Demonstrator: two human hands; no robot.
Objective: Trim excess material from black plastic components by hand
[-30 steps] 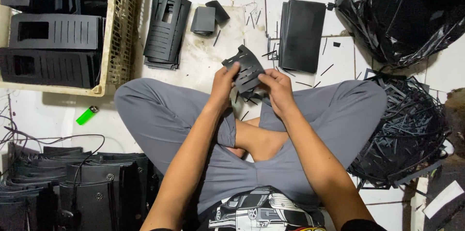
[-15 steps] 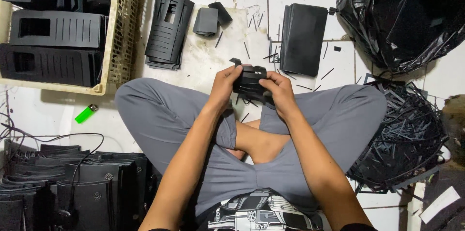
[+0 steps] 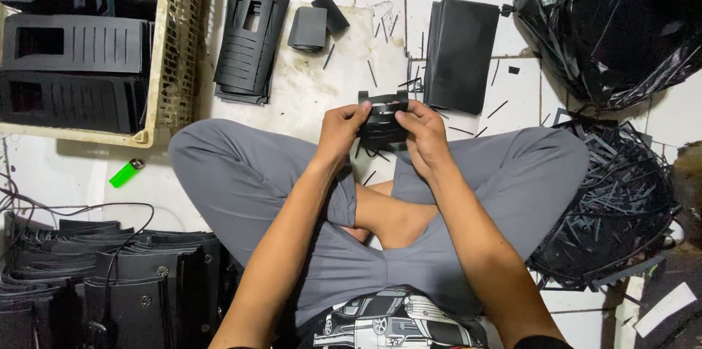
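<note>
I sit cross-legged on the floor in grey trousers. Both hands hold a black moulded plastic piece [image 3: 382, 119] in front of my knees. My left hand [image 3: 338, 132] grips its left side with the fingers curled over the top edge. My right hand [image 3: 423, 134] grips its right side, thumb on the front. The piece faces me flat, with slots across it.
A cream crate [image 3: 172, 42] of black slotted panels stands at the far left. A stack of black panels [image 3: 248, 42], small black parts [image 3: 314, 25], a flat black stack [image 3: 461, 53], a black bag [image 3: 607, 20], black trimmings [image 3: 607, 210], a green lighter [image 3: 126, 173], more panels [image 3: 95, 283].
The black piece was tilted and turned between my hands; now it is held level and squarer to me, slightly farther forward. Both hands stay on it.
</note>
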